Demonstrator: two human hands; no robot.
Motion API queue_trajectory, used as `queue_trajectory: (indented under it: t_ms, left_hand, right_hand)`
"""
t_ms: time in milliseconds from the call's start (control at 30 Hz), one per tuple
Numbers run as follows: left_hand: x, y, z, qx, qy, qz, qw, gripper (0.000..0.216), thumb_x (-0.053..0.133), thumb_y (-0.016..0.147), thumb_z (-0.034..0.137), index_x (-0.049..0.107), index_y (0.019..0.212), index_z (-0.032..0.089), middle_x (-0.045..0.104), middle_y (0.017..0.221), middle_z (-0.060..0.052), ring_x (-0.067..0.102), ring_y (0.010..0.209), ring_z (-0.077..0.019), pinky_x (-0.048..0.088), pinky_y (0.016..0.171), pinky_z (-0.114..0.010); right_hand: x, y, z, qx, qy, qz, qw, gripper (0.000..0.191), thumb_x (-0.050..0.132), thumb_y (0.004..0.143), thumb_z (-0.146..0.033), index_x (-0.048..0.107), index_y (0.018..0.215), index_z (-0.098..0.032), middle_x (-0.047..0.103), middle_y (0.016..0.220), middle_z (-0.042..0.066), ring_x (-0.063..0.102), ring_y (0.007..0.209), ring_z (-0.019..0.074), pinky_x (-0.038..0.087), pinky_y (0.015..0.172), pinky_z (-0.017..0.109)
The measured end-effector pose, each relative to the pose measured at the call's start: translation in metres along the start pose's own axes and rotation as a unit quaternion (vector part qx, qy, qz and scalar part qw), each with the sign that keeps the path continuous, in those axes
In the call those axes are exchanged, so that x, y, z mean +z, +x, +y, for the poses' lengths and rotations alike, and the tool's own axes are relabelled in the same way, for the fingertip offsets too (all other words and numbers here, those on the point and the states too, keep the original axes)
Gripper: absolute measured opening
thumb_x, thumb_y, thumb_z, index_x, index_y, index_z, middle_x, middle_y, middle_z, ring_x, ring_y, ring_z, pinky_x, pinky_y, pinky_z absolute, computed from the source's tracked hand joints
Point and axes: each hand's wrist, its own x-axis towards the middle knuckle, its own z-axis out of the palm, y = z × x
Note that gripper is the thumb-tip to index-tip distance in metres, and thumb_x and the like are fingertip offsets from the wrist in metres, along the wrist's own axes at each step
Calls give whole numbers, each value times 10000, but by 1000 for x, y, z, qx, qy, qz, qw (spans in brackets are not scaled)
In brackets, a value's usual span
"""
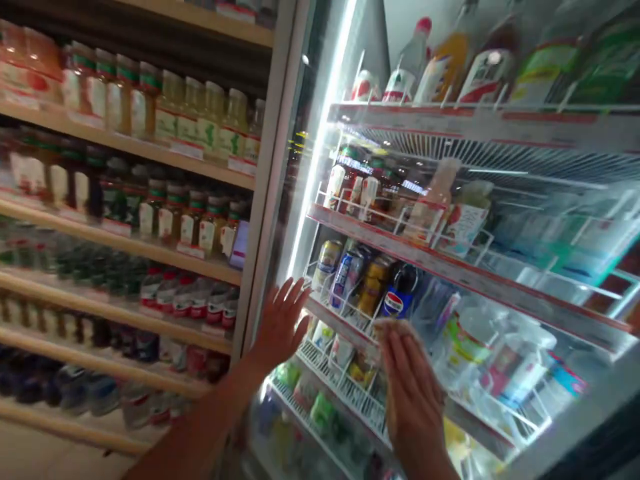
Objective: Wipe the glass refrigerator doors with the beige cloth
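My left hand is open, fingers spread, near the left edge of a lit drinks fridge's glass door; whether it touches the glass I cannot tell. My right hand lies in front of the glass, with its fingers together over a pale cloth. Only the cloth's edges show around the fingertips and along the side of the hand. Behind the glass, just above my right hand, stands a blue Pepsi bottle, with several cans to its left.
Upright along the door's left side runs a bright light strip. Bottles fill the wooden shelves on the left, and a small screen stands at one shelf's end. Large bottles line the fridge's upper rack. Reflections blur the right side.
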Motion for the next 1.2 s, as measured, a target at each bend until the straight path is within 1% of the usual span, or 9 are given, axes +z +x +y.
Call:
queue_trajectory:
  t_ms: [67,167,300,433,667,733,900,1100,1200]
  left_hand:
    - [12,17,-43,43,-3,10,999,697,459,1074,223,149,1698,213,390,1655,-141,245,1588,-313,223,1299,-543]
    - [29,43,-91,99,-23,37,994,685,451,1089,318,152,1699,230,437,1630,-126,229,1592,-309,181,1311,-542]
    - [46,53,-118,145,-55,68,986,630,420,1096,442,251,1674,255,556,1540,-99,246,1589,-298,137,1323,-542]
    - [52,47,-121,134,-57,64,987,537,470,1075,394,404,1594,273,607,1486,-87,329,1555,-319,101,1321,-570]
    - [51,48,-120,142,-54,59,987,431,472,1071,368,514,1481,241,578,1512,-88,339,1545,-341,114,1308,-598]
    - [50,49,-120,137,-64,52,987,427,496,1071,359,516,1478,233,564,1529,-91,330,1550,-343,96,1311,-601]
    - [47,51,-116,141,-89,22,986,463,524,1085,337,455,1524,209,518,1575,-88,311,1557,-340,44,1308,-606]
    - [48,54,-113,151,-132,39,979,490,504,1098,320,439,1569,202,485,1600,-102,222,1588,-317,-3,1311,-607]
    - [49,55,-114,150,-149,45,976,475,500,1097,340,469,1556,224,492,1593,-98,229,1585,-314,-42,1309,-609]
  right_hand:
    - [18,32,-7,2,-5,-12,1000,643,368,994,-30,399,1620,-176,527,1594,57,423,1531,202,309,1318,366]
    - [21,93,2,62,-98,96,989,678,489,975,-42,373,1629,-179,400,1671,107,420,1534,281,385,1277,457]
    - [32,134,-12,96,-142,116,978,679,525,983,-137,345,1637,-149,400,1664,132,373,1554,345,397,1250,582]
    - [57,123,-41,-43,-41,-41,997,653,382,952,-24,428,1595,-131,552,1574,51,405,1542,189,377,1279,361]
    - [31,138,0,91,-144,156,973,691,474,959,-21,387,1621,-199,491,1621,101,432,1525,313,445,1224,575]
    - [36,135,-12,106,-150,133,974,701,478,962,-37,346,1637,-173,468,1634,121,376,1556,316,419,1243,579]
    - [43,131,-27,-29,-101,-91,990,757,397,973,-28,210,1676,-237,538,1592,21,364,1561,165,394,1276,390]
    - [34,153,-8,171,-239,141,945,679,355,1023,-99,193,1679,-162,298,1719,150,242,1613,299,369,1258,575]
    - [59,146,-40,78,-198,5,977,740,409,1001,-109,137,1686,-176,362,1697,112,198,1626,232,360,1278,468]
